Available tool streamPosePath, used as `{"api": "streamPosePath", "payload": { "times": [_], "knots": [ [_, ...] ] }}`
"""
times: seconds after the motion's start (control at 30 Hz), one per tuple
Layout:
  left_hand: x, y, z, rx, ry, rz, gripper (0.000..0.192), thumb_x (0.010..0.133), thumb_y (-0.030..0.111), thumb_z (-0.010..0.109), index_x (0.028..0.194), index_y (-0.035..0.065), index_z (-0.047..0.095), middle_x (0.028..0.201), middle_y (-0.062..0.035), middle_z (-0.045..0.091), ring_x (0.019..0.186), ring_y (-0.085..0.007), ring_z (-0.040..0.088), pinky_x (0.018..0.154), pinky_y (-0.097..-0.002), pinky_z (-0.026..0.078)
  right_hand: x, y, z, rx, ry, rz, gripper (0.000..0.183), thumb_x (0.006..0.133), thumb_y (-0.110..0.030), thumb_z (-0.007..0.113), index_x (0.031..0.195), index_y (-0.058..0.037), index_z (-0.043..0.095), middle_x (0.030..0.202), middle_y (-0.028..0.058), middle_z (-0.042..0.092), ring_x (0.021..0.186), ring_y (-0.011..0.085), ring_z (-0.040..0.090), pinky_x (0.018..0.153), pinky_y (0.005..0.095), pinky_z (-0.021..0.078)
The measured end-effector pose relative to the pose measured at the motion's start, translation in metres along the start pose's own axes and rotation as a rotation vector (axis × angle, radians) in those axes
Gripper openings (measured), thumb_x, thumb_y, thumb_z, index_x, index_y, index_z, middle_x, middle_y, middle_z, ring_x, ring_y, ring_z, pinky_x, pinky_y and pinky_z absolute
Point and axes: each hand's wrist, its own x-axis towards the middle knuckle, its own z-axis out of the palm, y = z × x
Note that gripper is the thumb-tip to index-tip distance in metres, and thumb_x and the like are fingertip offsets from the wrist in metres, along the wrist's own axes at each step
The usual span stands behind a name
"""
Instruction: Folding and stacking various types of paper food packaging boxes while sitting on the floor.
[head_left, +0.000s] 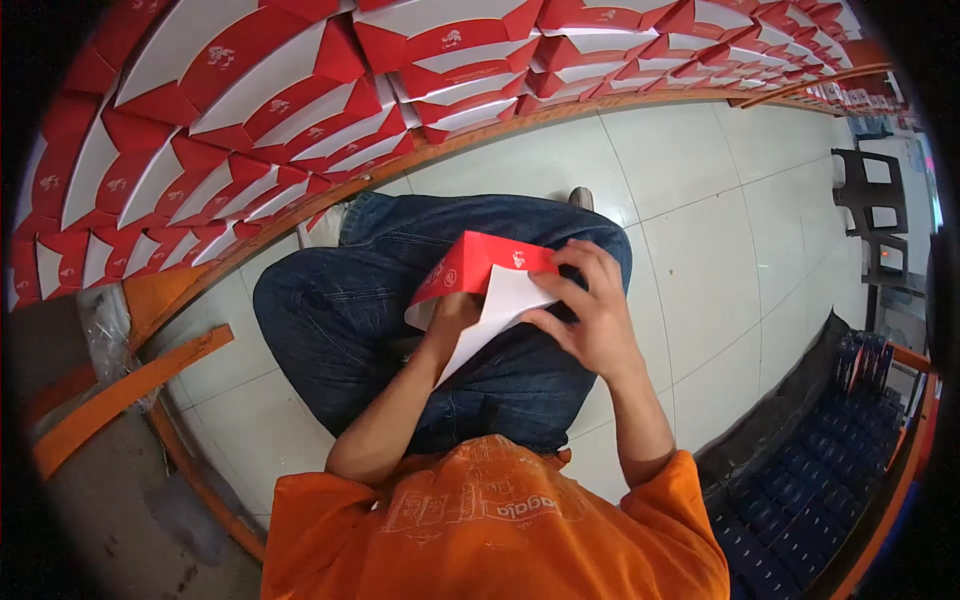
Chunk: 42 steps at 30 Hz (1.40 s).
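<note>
A red and white cardboard carton (468, 262), partly folded, rests over my lap between both hands. My left hand (454, 319) reaches into its open side, and the carton walls hide the fingers. My right hand (596, 307) is at the carton's right end, the fingertips on the red edge and the thumb by the white panel (502, 296). That white panel slants down toward my left forearm. Blue jeans (337, 300) on my crossed legs lie beneath the carton.
Rows of stacked red and white cartons (315, 97) stand in front, edged by an orange rail (540, 112). Around me is a tiled floor (705, 262). Dark blue boxes (802, 472) fill a rack at right, below dark plastic stools (870, 191). An orange bar (135, 397) juts in at left.
</note>
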Motion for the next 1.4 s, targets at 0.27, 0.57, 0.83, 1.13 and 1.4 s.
{"api": "streamPosePath", "payload": {
  "times": [0.27,0.57,0.83,1.13,1.4],
  "knots": [
    [-0.044,0.098,-0.052,0.418,-0.578,-0.218,0.054,0.091,0.036,0.059,0.134,0.0035,0.049,0.128,-0.0202,0.057,0.122,-0.0295,0.053,0.102,-0.0383,0.04,0.0,0.005,-0.002,0.401,-0.218,0.077,0.08,0.068,-0.026,0.084,0.135,-0.0043,0.046,0.114,0.0179,0.061,0.105,0.0327,0.061,0.089,0.0399,0.0499],
    [-0.09,0.091,-0.042,0.15,-0.27,0.64,0.125,0.049,0.051,0.091,0.149,0.0112,0.027,0.152,-0.0278,0.021,0.138,-0.0437,0.029,0.107,-0.0516,0.035,-0.038,-0.025,0.026,0.942,-0.112,0.726,0.021,0.089,-0.023,0.068,0.088,-0.0027,0.062,0.079,0.0015,0.062,0.072,0.0058,0.054,0.063,0.0223,0.0439],
    [-0.107,0.07,-0.03,-0.066,-0.359,0.716,0.115,0.06,0.047,0.086,0.148,0.0044,0.026,0.151,-0.0173,0.029,0.141,-0.0293,0.028,0.109,-0.0453,0.035,-0.032,-0.068,0.022,0.967,0.097,0.644,0.034,0.096,-0.03,0.06,0.097,0.004,0.064,0.079,0.0034,0.066,0.071,0.0069,0.056,0.065,0.0232,0.0461],
    [-0.136,0.083,-0.001,0.292,-0.479,0.42,0.104,0.066,0.034,0.079,0.147,0.0015,0.021,0.134,-0.0151,0.043,0.124,-0.0252,0.045,0.107,-0.0368,0.034,-0.035,-0.101,0.003,0.272,0.325,-0.368,0.063,0.086,-0.067,0.046,0.103,-0.0103,0.069,0.109,0.0164,0.053,0.099,0.0322,0.049,0.089,0.0445,0.0366],
    [-0.172,0.094,0.008,0.348,-0.259,0.574,0.109,0.065,0.04,0.079,0.148,0.001,0.02,0.135,-0.0178,0.041,0.127,-0.0276,0.041,0.109,-0.0375,0.029,-0.048,-0.127,-0.006,0.219,0.405,-0.234,0.067,0.088,-0.069,0.038,0.098,-0.0097,0.068,0.098,0.0149,0.058,0.089,0.0321,0.052,0.084,0.0433,0.0366]
  ]
}}
